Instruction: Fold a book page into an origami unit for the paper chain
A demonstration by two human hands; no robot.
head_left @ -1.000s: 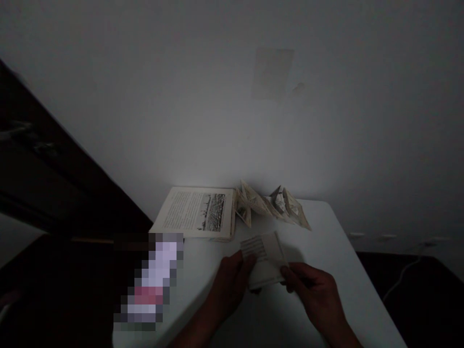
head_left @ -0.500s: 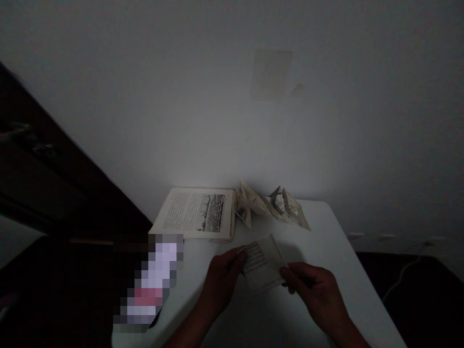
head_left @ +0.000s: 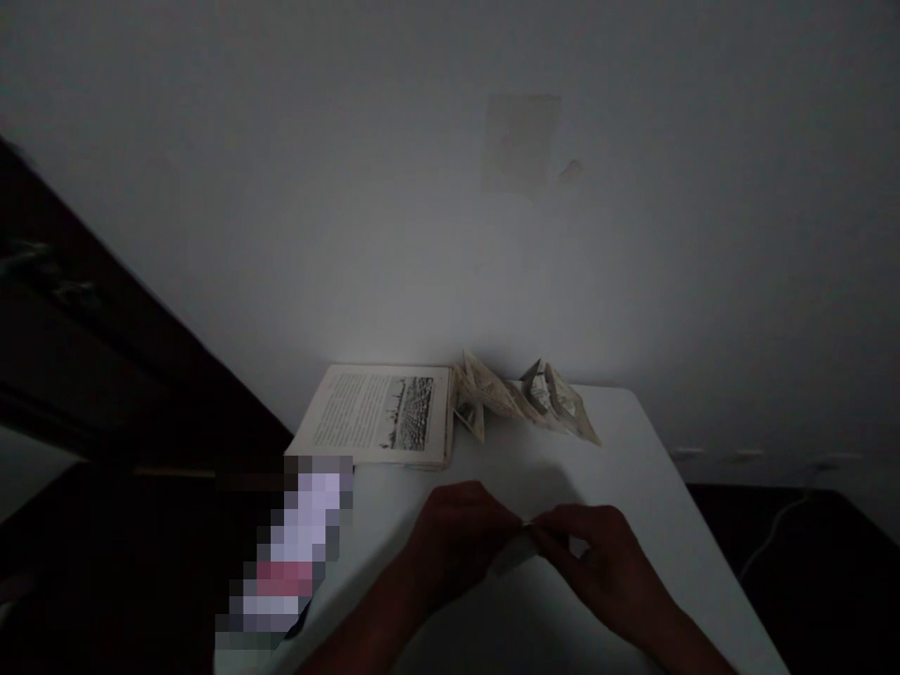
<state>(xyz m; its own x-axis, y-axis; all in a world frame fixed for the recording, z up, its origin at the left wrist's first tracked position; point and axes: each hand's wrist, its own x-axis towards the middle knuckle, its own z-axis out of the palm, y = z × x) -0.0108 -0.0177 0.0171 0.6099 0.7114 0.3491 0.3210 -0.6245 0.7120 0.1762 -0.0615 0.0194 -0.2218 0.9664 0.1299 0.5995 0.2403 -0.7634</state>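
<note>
Both hands meet over the front half of the table, pinching a folded piece of paper [head_left: 517,555] between them. My left hand [head_left: 464,534] is closed with its back towards me and hides most of the paper. My right hand [head_left: 597,562] pinches the paper's edge between thumb and fingers. Beyond the hands, several folded paper boats [head_left: 488,389] made of printed pages stand in a row. Left of them lies an open stack of printed pages, like a book [head_left: 372,412], with a dark picture on its right side.
A phone [head_left: 302,534] with a blurred-out screen lies along the left edge of the white table [head_left: 633,450]. The table's back edge meets a plain wall [head_left: 352,234]. A dark door [head_left: 84,328] is on the left, and a pale cable [head_left: 773,534] hangs at the right.
The paper has turned from lying face-up in view to mostly hidden behind my fingers. My left hand has moved right and rolled over, so both hands' fingertips now meet.
</note>
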